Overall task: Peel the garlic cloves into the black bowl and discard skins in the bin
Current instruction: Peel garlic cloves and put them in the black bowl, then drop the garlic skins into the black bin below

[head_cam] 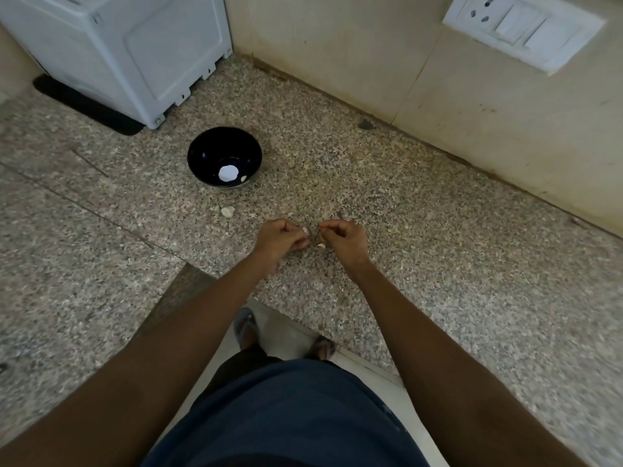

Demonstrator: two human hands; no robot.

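Observation:
A black bowl stands on the speckled granite counter, with a small peeled clove near its front wall beside a round white spot. My left hand pinches a garlic clove at its fingertips. My right hand is curled a short way to the right, its fingertips pinched together; what they hold is too small to tell. A pale garlic piece lies on the counter between the two hands. A bit of garlic or skin lies in front of the bowl. No bin is in view.
A white appliance on a black mat stands at the back left. A beige tiled wall with a switch plate runs along the back right. The counter's front edge lies near my feet.

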